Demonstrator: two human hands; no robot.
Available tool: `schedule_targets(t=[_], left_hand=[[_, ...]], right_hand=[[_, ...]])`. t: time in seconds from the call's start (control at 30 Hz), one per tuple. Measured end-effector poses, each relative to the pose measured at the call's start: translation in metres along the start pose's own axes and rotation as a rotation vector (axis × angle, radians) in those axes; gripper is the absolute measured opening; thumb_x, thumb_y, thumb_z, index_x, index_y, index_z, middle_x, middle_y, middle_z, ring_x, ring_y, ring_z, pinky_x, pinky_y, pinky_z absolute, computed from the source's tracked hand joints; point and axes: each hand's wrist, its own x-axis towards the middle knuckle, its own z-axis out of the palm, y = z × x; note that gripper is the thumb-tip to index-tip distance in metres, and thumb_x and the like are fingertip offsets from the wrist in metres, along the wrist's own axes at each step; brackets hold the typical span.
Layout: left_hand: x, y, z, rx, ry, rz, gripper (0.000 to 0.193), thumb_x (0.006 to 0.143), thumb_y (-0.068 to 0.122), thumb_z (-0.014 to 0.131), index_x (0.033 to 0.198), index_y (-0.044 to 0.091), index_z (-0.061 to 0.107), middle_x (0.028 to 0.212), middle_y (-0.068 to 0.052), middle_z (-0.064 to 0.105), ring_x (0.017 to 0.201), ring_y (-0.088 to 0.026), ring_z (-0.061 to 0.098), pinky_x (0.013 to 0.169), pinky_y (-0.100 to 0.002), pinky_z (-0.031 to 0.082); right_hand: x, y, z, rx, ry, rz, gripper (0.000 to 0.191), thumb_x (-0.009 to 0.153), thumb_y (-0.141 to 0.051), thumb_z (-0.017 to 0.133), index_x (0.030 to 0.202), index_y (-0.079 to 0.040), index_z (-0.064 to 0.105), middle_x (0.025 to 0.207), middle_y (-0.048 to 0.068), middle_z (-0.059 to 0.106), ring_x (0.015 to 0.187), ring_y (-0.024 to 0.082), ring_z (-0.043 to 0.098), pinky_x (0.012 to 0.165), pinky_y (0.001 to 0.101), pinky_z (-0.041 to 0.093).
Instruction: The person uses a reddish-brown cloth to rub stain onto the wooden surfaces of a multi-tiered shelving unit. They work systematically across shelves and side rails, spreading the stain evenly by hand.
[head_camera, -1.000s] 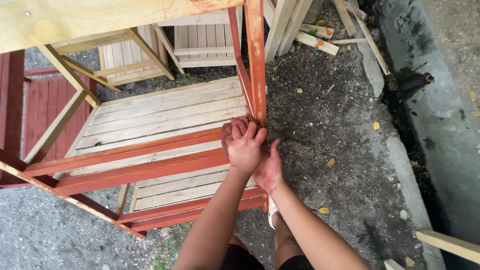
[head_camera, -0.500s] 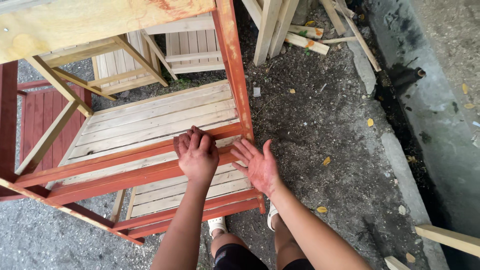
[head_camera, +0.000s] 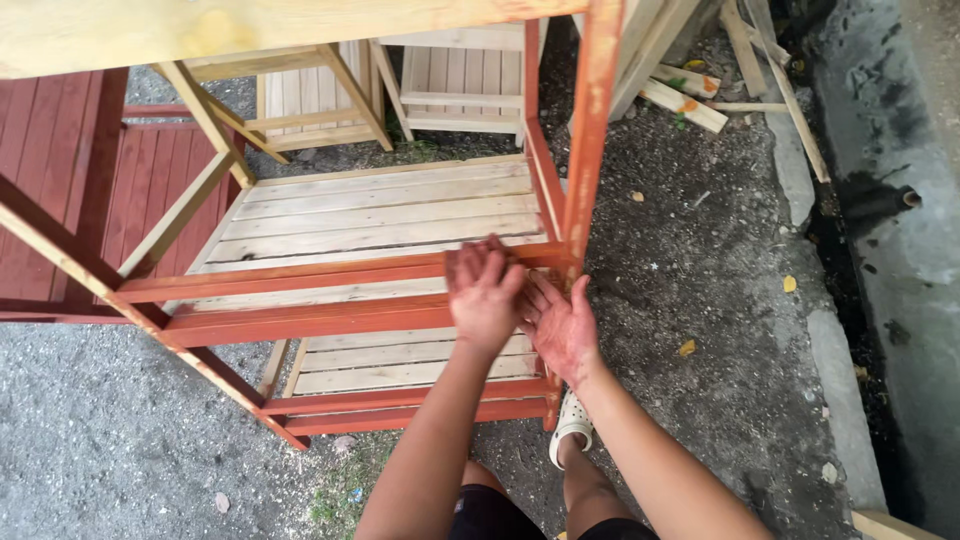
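While both hands lie flat, left hand (head_camera: 483, 292) on red rail (head_camera: 300, 275), right hand (head_camera: 562, 328) beside, grip released.

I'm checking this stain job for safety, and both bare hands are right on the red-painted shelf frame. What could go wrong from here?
1. The left hand and right hand press bare on the red rail beside the corner post; both look stained reddish, so more colour may get on the skin.
2. The raw slats and rough wood could give splinters.
3. Loose boards lie on the gravel nearby, a likely trip hazard.
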Motion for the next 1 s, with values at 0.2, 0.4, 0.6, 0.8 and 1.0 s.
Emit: schedule_targets(t=[0.2,0.4,0.6,0.8,1.0], left_hand=[[-0.026,-0.110,-0.045,-0.024,0.028,-0.122,0.016,0.081,0.013,0.074,0.096,0.017,0.069,0.124,-0.011,0.067,0.120,-0.044,0.060,0.099,-0.052,0.052],[-0.057,-0.220,-0.083,0.051,0.058,-0.177,0.016,0.081,0.016,0.075,0.096,0.016,0.070,0.118,-0.010,0.065,0.118,-0.045,0.059,0.104,-0.058,0.051],[-0.090,-0.325,-0.117,0.109,0.059,-0.244,0.025,0.076,0.015,0.077,0.100,0.015,0.071,0.120,-0.008,0.065,0.124,-0.044,0.059,0.097,-0.055,0.052],[-0.116,-0.412,-0.158,0.148,0.102,-0.512,0.027,0.085,0.024,0.084,0.107,0.015,0.071,0.123,-0.005,0.065,0.113,-0.036,0.062,0.093,-0.051,0.054],[-0.112,-0.394,-0.128,-0.129,0.477,-0.786,0.042,0.084,0.023,0.079,0.120,0.008,0.065,0.121,-0.016,0.059,0.105,-0.035,0.065,0.091,-0.047,0.053]], right_hand=[[0.025,0.042,0.026,0.080,0.126,-0.051,0.103,0.090,-0.079,0.033,0.157,-0.001,0.028,0.164,0.016,0.034,0.150,0.034,0.036,0.120,0.0497,0.031],[0.039,0.089,0.057,0.130,0.121,-0.043,0.103,0.091,-0.079,0.032,0.158,-0.001,0.026,0.165,0.016,0.033,0.151,0.037,0.034,0.121,0.0504,0.031],[0.043,0.129,0.085,0.079,0.106,-0.011,0.100,0.091,-0.078,0.029,0.158,-0.005,0.030,0.162,0.012,0.039,0.151,0.035,0.035,0.121,0.0497,0.030],[0.050,0.150,0.108,0.063,0.122,-0.017,0.099,0.091,-0.078,0.028,0.158,-0.005,0.031,0.162,0.012,0.039,0.151,0.035,0.035,0.121,0.0493,0.029],[0.054,0.172,0.127,0.005,0.085,0.014,0.098,0.091,-0.077,0.027,0.157,-0.005,0.032,0.163,0.012,0.040,0.151,0.034,0.036,0.122,0.0483,0.030]])
